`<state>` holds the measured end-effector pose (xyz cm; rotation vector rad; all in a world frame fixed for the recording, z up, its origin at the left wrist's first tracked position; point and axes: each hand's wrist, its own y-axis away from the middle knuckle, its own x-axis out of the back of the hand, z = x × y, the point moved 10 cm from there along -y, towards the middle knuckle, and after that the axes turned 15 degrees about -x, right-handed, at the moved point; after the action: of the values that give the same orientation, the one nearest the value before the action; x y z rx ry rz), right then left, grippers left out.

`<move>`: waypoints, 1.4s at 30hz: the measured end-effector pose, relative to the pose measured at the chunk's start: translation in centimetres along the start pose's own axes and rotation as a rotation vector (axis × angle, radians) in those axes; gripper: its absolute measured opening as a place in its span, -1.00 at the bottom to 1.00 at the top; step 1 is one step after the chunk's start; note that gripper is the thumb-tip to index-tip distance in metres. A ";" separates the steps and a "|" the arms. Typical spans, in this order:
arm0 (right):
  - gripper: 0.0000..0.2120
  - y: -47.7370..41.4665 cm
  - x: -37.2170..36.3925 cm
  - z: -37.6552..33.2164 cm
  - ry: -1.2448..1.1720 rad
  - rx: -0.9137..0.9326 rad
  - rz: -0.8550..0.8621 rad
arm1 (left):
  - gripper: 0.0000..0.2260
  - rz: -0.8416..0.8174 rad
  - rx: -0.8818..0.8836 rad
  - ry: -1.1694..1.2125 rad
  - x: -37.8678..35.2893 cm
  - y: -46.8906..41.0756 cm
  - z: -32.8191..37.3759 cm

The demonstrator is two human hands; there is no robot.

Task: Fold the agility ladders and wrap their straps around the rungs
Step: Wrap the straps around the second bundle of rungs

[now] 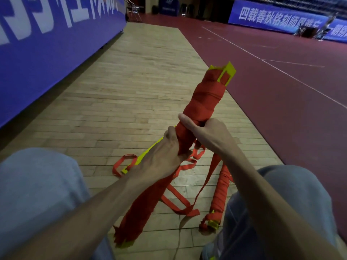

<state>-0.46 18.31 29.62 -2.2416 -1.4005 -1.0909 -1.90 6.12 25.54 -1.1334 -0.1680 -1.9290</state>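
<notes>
**Partly wrapped: a stiff core under soft, slack strap**

Both hands hold the ladder bundle (pixel 204 98) in the air at frame centre. It is tilted, with its far end toward 1 o'clock and its near end toward 7 o'clock. The left hand (pixel 167 152) curls round the bundle's middle. The right hand (pixel 208 134), touching it on the 2 o'clock side, also curls round the bundle, with the thumb laid across the last winding.

From under that hand a loose strap (pixel 202 186) drops toward 6 o'clock onto the wooden floor (pixel 131 91). A second bundle (pixel 221 192), wound along its length, lies on the floor at 5 o'clock. An unfolded ladder (pixel 146 153) trails off at 8 o'clock.

The yellow rungs (pixel 230 71) look like thin, stiff, light plastic, and a stack of them would likely slide and fan apart unless squeezed. The strap looks like limp webbing that stays put only under tension. The best hold is probably right at the edge of the last winding, pinning it with the thumb while the other hand draws the slack taut. The near end looks unbound and floppy, so it is a poor place to grip.
</notes>
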 end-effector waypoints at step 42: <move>-0.60 0.5 -2.0 -0.7 -0.460 -0.044 -0.394 | -0.37 0.093 0.146 0.170 1.1 0.0 -2.1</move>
<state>-0.86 16.36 28.77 -2.4119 -2.0890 -0.7294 -3.48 4.45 25.16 -0.8625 -0.1576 -1.8880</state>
